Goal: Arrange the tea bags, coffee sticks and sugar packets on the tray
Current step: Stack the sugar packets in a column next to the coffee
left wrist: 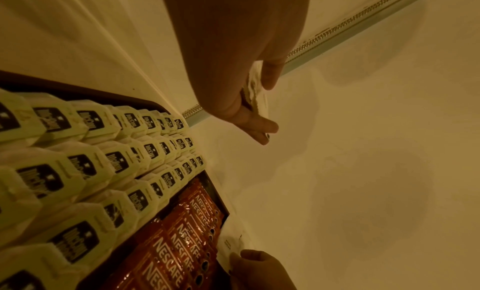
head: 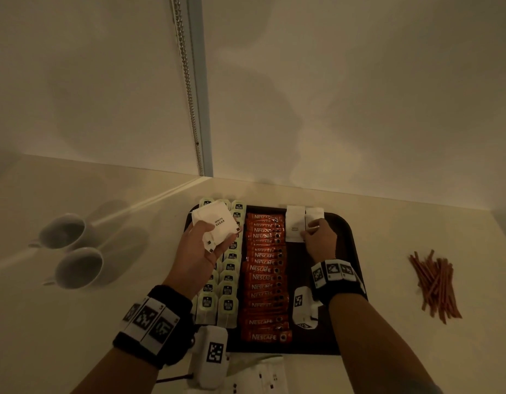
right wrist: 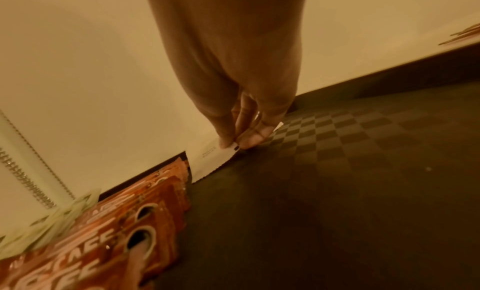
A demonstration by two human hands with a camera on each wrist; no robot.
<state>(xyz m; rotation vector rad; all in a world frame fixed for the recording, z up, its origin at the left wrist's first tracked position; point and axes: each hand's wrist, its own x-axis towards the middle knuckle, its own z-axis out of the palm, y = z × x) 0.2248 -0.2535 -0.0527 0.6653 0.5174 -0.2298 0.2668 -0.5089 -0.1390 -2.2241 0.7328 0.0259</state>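
Note:
A dark tray (head: 300, 271) lies on the pale counter. Columns of green tea bags (head: 229, 280) fill its left side, and a column of orange coffee sticks (head: 264, 277) runs down the middle. My left hand (head: 210, 240) hovers over the tea bags and grips a stack of white sugar packets (head: 215, 223), seen edge-on in the left wrist view (left wrist: 255, 88). One sugar packet (head: 295, 223) lies flat at the tray's far end. My right hand (head: 307, 231) pinches a second packet (head: 314, 216) beside it. The right wrist view shows thumb and fingertips (right wrist: 249, 140) closed at a packet edge (right wrist: 207, 160).
Two white cups (head: 64, 231) (head: 81, 268) stand left of the tray. A pile of red-brown stir sticks (head: 436, 285) lies to the right. More loose packets (head: 263, 376) sit at the counter's near edge. A wall with a hanging chain (head: 189, 81) rises just behind the tray.

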